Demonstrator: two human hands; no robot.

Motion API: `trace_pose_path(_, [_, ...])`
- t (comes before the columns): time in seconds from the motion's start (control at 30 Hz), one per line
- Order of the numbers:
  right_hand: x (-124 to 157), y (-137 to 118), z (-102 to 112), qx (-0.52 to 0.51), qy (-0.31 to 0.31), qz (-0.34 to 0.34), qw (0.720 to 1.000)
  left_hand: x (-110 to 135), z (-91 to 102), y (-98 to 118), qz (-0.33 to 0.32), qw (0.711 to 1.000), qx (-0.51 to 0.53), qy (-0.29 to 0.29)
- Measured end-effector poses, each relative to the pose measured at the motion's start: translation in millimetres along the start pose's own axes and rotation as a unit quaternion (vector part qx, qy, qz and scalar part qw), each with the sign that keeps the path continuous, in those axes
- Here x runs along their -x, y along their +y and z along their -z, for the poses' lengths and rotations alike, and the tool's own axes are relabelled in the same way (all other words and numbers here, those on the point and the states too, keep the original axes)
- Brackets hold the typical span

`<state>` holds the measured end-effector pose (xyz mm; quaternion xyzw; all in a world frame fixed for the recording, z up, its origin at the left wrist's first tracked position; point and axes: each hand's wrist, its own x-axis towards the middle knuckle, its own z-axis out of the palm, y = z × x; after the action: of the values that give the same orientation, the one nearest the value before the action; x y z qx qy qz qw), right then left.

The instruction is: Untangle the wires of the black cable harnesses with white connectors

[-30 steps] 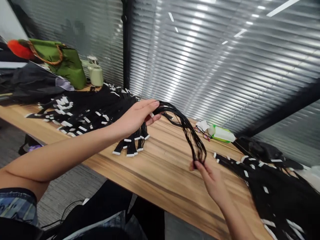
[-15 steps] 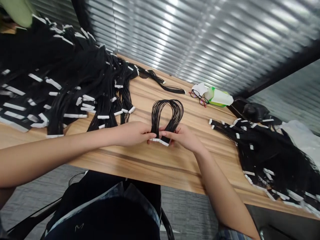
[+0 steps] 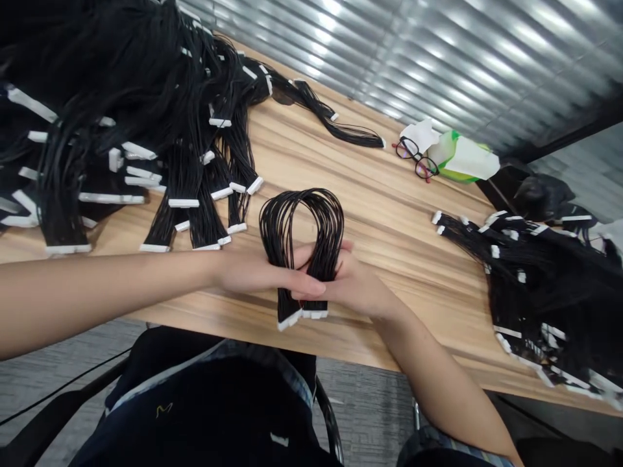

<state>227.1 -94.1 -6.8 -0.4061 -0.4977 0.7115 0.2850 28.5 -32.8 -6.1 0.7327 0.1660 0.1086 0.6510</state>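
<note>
A black wire harness point(image 3: 327, 224) is bent into an upside-down U above the table, its two white connectors side by side at the bottom. My left hand point(image 3: 263, 272) is closed on it from the left, the thumb lying across the wires just above the connectors. From the other side my right hand point(image 3: 353, 282) grips the right leg of the loop, its thumb meeting the left one. Some fingers of both hands are hidden behind the wires.
A large heap of black wire harnesses point(image 3: 121, 84) covers the table's left side. Another pile point(image 3: 549, 279) lies at the right. One harness point(image 3: 335, 126) stretches along the back edge, near eyeglasses point(image 3: 416, 157) and a green-and-white packet point(image 3: 462, 157). A corrugated metal wall point(image 3: 389, 52) rises behind the wooden table point(image 3: 389, 214).
The looped harness has come closer and lower. My hands have shifted up from the connectors onto the wires, the left thumb now crossing both legs. The view has tilted downward.
</note>
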Motion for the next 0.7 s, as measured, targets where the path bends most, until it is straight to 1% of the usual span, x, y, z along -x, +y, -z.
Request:
trace_pose_path(0.07, [2.0, -1.8, -7.6, -0.027, 0.011, 0.011, 1.000, -1.5, -7.2, 4.4, 0.016, 0.992, 0.123, -0.032])
trace_pose_path(0.1, [2.5, -2.0, -11.3, -0.041, 0.014, 0.008, 0.999, -2.2, -9.4, 5.6, 0.028, 0.984, 0.173, -0.027])
trace_pose_path(0.13, [2.8, -1.3, -15.1, -0.059, 0.015, -0.002, 0.998, -2.6, -10.4, 6.1, 0.036, 0.978, 0.208, -0.006])
trace_pose_path(0.2, [2.5, 2.9, -23.0, -0.113, 0.024, -0.021, 0.993, -3.0, -9.2, 5.7, 0.036, 0.965, 0.255, 0.055])
trace_pose_path(0.27, [1.8, 9.7, -31.0, -0.168, 0.063, -0.014, 0.984, -3.0, -5.0, 5.1, 0.011, 0.951, 0.283, 0.121])
trace_pose_path(0.33, [1.5, 15.6, -38.2, -0.187, 0.108, 0.009, 0.976, -3.0, -0.4, 5.5, -0.015, 0.945, 0.286, 0.158])
trace_pose_path(0.4, [1.8, 17.5, -43.6, -0.172, 0.138, 0.031, 0.975, -3.1, 3.0, 7.1, -0.014, 0.945, 0.285, 0.161])
trace_pose_path(0.47, [2.3, 14.6, -46.4, -0.153, 0.163, 0.045, 0.974, -2.8, 4.6, 9.2, -0.014, 0.950, 0.275, 0.149])
trace_pose_path(0.53, [1.7, 8.4, -46.3, -0.148, 0.173, 0.045, 0.973, -2.0, 4.9, 11.3, -0.019, 0.957, 0.251, 0.142])
trace_pose_path(0.63, [-2.0, -1.6, -41.9, -0.162, 0.149, 0.024, 0.975, 0.2, 3.9, 13.5, -0.004, 0.966, 0.226, 0.125])
trace_pose_path(0.7, [-5.1, -6.0, -37.9, -0.169, 0.123, 0.002, 0.978, 1.3, 3.1, 13.6, 0.011, 0.960, 0.259, 0.108])
